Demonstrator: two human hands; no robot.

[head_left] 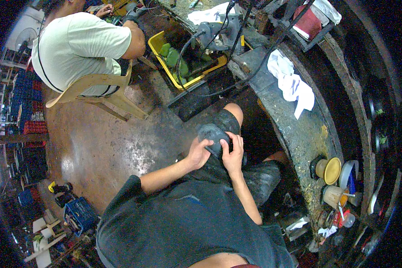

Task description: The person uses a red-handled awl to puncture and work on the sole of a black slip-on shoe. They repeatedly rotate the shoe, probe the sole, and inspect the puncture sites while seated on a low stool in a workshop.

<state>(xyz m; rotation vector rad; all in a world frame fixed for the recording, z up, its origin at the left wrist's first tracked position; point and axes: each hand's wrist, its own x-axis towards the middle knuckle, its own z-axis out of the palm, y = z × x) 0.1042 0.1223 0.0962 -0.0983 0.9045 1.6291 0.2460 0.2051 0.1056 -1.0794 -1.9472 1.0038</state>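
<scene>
Head | left hand (198, 153) grasping dark rounded piece (213, 133) | right hand (232, 151) grasping its right edge | yellow bin (166, 67) beyond

- 1 dark grey curved piece (213, 132), matte, with a rounded outline
- Held off the floor above the person's lap (215, 166), near edge partly covered

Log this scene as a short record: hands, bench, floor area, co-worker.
Left hand: holds dark rounded piece by its left side
Right hand: holds the same piece by its right side
Bench: crumpled white cloth on top
Floor area: yellow bin, blue crate
Co-worker: pale shirt, seated on beige chair
</scene>
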